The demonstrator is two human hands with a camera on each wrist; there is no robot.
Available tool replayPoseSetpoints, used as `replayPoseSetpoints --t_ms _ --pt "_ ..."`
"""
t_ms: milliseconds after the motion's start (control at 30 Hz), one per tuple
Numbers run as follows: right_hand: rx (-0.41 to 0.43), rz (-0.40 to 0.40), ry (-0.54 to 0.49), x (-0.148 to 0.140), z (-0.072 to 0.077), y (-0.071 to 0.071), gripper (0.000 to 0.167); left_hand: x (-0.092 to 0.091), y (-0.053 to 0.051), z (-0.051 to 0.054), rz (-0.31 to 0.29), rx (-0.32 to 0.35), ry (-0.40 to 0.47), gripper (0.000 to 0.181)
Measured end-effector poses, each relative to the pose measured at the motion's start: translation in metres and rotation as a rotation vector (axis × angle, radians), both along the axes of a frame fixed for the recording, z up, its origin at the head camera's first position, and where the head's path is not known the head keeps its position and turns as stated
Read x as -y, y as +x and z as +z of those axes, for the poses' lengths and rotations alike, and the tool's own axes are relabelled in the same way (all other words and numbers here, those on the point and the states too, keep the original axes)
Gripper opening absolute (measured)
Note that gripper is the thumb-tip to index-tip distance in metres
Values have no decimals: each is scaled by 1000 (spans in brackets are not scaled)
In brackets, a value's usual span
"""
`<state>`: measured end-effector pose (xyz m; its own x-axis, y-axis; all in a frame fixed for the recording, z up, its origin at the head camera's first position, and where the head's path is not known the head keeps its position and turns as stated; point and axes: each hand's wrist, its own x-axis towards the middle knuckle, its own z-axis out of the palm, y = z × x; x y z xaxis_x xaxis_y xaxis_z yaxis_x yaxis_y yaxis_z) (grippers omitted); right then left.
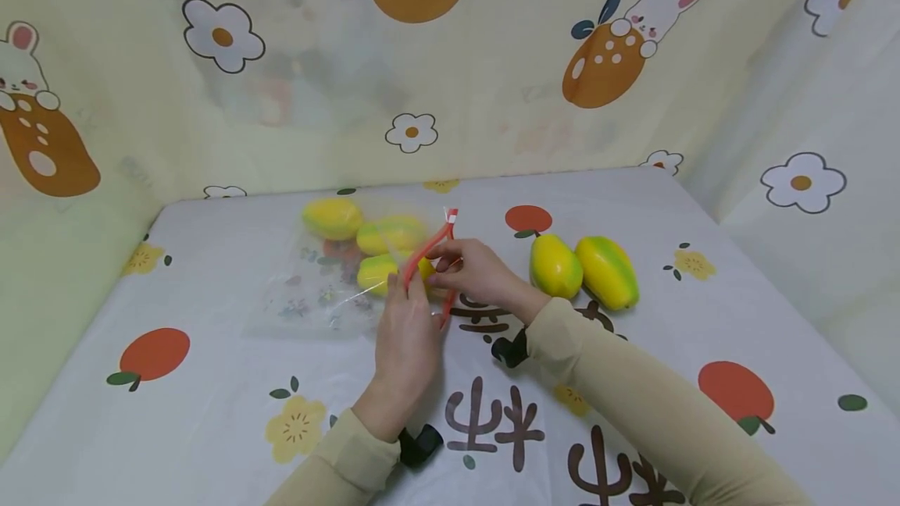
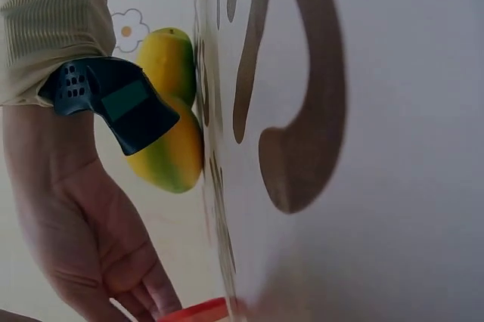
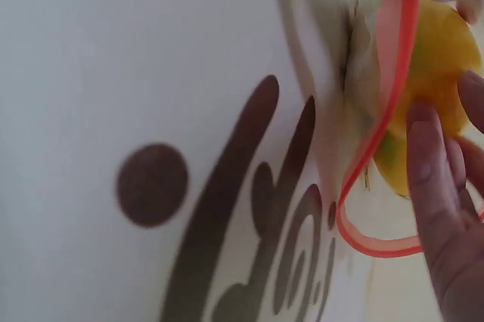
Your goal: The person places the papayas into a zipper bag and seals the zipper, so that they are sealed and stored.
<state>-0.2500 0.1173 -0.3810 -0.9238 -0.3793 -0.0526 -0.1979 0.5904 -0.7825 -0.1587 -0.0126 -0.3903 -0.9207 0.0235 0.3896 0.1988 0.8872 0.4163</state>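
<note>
In the head view, a clear bag (image 1: 302,318) with a red zip edge (image 1: 427,247) lies with its mouth to the right, yellow-green fruits (image 1: 390,234) inside. My left hand (image 1: 408,342) holds the bag's lower side by the red edge. At the parted mouth is my right hand (image 1: 485,272); its fingers touch the fruit nearest the opening. The right wrist view shows those fingers (image 3: 435,178) against the yellow fruit (image 3: 442,42), beside the red edge (image 3: 393,95). My right hand (image 2: 98,239) also appears in the left wrist view.
Two more yellow-green fruits, one (image 1: 555,266) beside the other (image 1: 607,272), lie right of the bag, behind my right forearm. A printed cloth (image 1: 211,428) covers the table, with a patterned curtain (image 1: 478,76) at the back and sides. Each wrist carries a black device.
</note>
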Motion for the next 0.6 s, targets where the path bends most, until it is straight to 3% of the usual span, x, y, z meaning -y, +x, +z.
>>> replayPoseSetpoints --t_ms 167,333,600 --pt "78 109 -141 0 -3 2 39 -1 2 1 -10 -27 34 67" --pt "153 105 -186 -3 1 7 42 0 4 6 -12 14 80 66" --pt "81 46 -130 -55 38 24 37 5 4 21 -46 33 206 75"
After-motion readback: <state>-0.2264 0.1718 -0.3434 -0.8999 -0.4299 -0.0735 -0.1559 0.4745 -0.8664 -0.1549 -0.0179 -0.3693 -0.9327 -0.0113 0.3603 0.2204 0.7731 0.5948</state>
